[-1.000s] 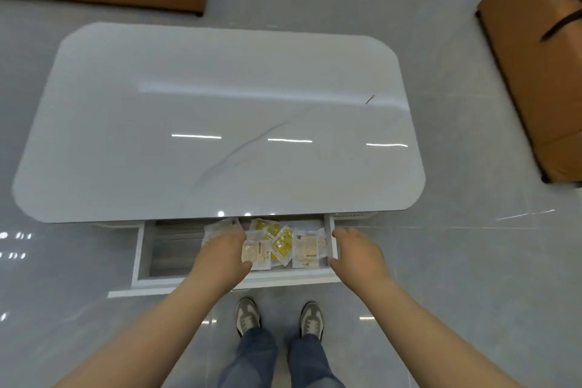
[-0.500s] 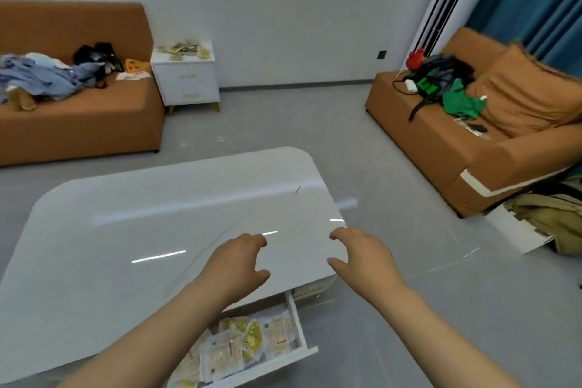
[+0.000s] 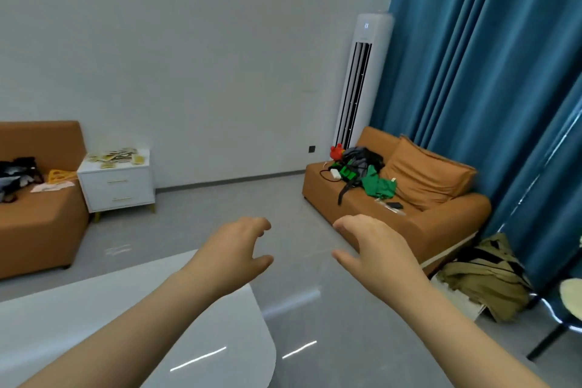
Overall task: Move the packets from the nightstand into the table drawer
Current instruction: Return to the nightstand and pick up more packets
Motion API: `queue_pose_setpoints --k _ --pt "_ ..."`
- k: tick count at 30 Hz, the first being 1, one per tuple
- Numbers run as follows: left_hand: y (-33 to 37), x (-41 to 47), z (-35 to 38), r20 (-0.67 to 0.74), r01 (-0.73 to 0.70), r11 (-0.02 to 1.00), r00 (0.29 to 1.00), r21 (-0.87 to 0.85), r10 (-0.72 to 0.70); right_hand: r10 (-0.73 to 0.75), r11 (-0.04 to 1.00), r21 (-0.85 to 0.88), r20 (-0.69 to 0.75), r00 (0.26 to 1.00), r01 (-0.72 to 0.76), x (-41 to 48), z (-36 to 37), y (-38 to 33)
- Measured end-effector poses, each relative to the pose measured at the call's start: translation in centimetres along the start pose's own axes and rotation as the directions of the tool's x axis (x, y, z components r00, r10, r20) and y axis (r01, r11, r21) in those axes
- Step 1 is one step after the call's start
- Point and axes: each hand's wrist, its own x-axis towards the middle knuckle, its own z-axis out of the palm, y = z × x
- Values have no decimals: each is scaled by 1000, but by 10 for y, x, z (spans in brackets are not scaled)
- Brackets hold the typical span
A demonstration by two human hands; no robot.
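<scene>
Several yellowish packets (image 3: 115,156) lie in a loose heap on top of the white two-drawer nightstand (image 3: 118,190) against the far wall at the left. My left hand (image 3: 234,257) and my right hand (image 3: 373,250) are raised side by side in mid-air, fingers loosely curled, holding nothing. Both are far from the nightstand. The white table (image 3: 94,321) fills the lower left under my left forearm. Its drawer is out of view.
An orange sofa (image 3: 34,220) with clothes stands left of the nightstand. A second orange sofa (image 3: 419,208) with bags and green cloth stands at the right, by a tall white air conditioner (image 3: 362,79) and blue curtains (image 3: 491,72). Grey floor lies between. A chair leg (image 3: 548,340) shows lower right.
My view swung up from the open drawer to the room. Both hands left the drawer, where packets lay, and rose empty in front of me. The drawer dropped out of sight.
</scene>
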Motion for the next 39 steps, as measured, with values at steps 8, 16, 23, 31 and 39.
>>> queue_pose_setpoints --k 8,16,23,31,39 --pt "77 89 -9 -108 -123 992 986 13 123 47 997 -48 -108 993 -52 31 -51 91" --pt "98 202 -8 -188 -222 974 956 33 224 75 994 -68 -195 978 -90 115 -61 156" --pt "79 313 -20 -215 -246 969 945 27 246 70 992 -81 -266 961 -95 222 -68 189" --pt "64 422 -6 -195 -232 970 951 75 242 73 992 -83 -239 968 -95 324 -48 244" --pt "57 539 15 -237 -154 982 955 113 177 8 996 -81 -224 975 -27 432 -21 319"
